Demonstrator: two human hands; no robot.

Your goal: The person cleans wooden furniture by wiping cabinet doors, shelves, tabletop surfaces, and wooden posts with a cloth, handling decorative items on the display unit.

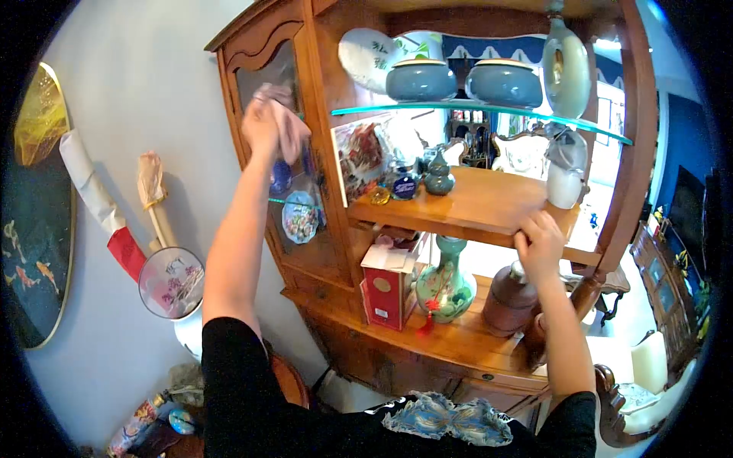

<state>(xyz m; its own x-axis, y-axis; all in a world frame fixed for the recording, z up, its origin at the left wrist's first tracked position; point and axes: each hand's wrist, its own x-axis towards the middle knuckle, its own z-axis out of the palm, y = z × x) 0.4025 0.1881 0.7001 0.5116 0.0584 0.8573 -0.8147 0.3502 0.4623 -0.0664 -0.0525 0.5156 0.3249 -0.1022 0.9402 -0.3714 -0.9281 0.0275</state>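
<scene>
My left hand [263, 122] is raised at the cabinet's glass door [286, 72], its fingers closed on a pink cloth [289, 131] that hangs to the right; the hand is a little blurred. On the front edge of the wooden middle shelf [489, 200] rests my right hand [540, 240], fingers curled over the edge. A white and grey vase [565, 172] stands just above it, and a brown jar [510, 298] is below it to the left.
Two blue-grey pots [421, 80] and a tall vase [566, 69] stand on the glass shelf [473, 108]. Lower down are a red box [385, 294] and a green floral vase [449, 286]. A round fan [172, 282] is at the left.
</scene>
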